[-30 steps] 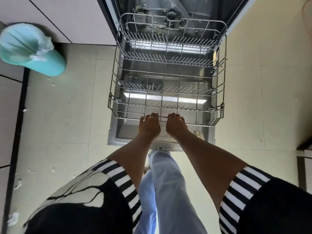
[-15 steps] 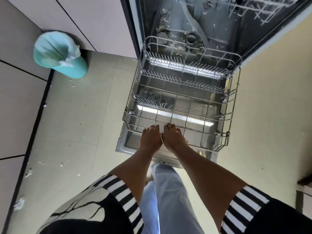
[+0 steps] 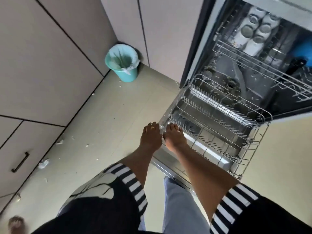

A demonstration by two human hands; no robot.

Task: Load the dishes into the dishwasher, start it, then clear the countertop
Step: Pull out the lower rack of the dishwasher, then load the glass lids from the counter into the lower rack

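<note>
Beige tiled floor (image 3: 104, 125) is filling the left side, with paper scraps lying on it, pale cabinets (image 3: 50, 65) running along it and a teal lined bin (image 3: 124, 63) sitting in the corner. Dishwasher (image 3: 199, 48) is standing open at right, door (image 3: 166, 171) lying flat. Lower rack (image 3: 253, 149) is sitting pulled out over the door. Upper rack (image 3: 253, 65) is staying inside, carrying pale blurred items and something blue. Both arms are reaching down side by side. Left hand (image 3: 150, 138) is hovering just beside the lower rack's near left corner, fingers straight, holding nothing. Right hand (image 3: 174, 139) is lying with fingers on the rack's front wire; cannot tell whether they are hooking round it. Striped sleeve cuffs are showing at the bottom.
</note>
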